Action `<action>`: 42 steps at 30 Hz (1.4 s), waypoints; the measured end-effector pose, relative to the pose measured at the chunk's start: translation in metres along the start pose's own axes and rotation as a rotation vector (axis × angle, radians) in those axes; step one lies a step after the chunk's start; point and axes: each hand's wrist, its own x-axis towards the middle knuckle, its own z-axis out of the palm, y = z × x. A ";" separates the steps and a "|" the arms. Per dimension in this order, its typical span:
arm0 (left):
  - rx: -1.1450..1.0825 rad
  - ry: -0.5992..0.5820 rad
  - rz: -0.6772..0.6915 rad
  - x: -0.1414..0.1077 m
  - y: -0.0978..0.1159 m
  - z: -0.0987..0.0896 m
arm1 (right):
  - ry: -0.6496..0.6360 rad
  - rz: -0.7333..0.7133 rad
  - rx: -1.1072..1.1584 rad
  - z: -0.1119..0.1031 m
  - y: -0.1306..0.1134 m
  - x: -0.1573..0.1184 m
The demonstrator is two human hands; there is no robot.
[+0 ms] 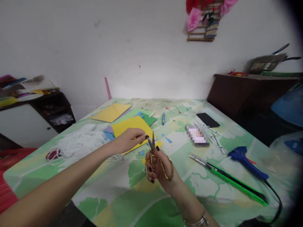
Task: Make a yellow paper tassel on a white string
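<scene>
My right hand (161,167) is wrapped around the gold handles of a pair of scissors (152,144), whose blades point up and stand slightly apart. My left hand (132,139) is closed in a pinch at the blades' left side. Whatever is between its fingertips is too small to make out. Under and behind my left hand lies a yellow sheet (126,124). Small blue scraps (168,139) and a yellow scrap (159,145) are scattered around the scissors. Near my left forearm sits a tangled heap of white string (81,143).
To the right lie a green utility knife (236,180), a blue glue gun (248,164), a lit phone (197,136), a black phone (208,119) and white pens (219,143). A yellow-orange board (111,112) and a blue patterned stick (163,118) lie farther back.
</scene>
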 end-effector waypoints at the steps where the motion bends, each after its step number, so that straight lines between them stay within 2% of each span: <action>1: -0.054 0.018 0.006 -0.004 -0.002 0.002 | -0.012 -0.006 -0.004 0.000 -0.001 0.000; 5: -0.327 0.005 0.069 -0.012 -0.012 0.012 | -0.086 0.000 -0.001 0.000 -0.007 -0.002; 9: -0.602 -0.040 0.109 -0.010 -0.019 0.029 | -0.140 0.033 0.012 -0.001 -0.011 -0.006; 13: -0.797 -0.049 0.096 -0.007 -0.024 0.045 | -0.147 0.025 0.009 -0.003 -0.014 -0.013; 16: -0.889 -0.032 0.064 -0.008 -0.026 0.049 | -0.156 0.011 0.004 -0.004 -0.016 -0.016; 28: -1.074 -0.124 -0.035 -0.016 -0.026 0.047 | -0.137 0.042 0.094 -0.005 -0.016 -0.014; 33: -1.118 -0.107 -0.046 -0.017 -0.028 0.048 | -0.134 0.046 0.116 -0.006 -0.017 -0.013; 42: -1.088 -0.063 0.013 -0.015 -0.029 0.051 | -0.002 0.043 0.112 -0.004 -0.014 -0.009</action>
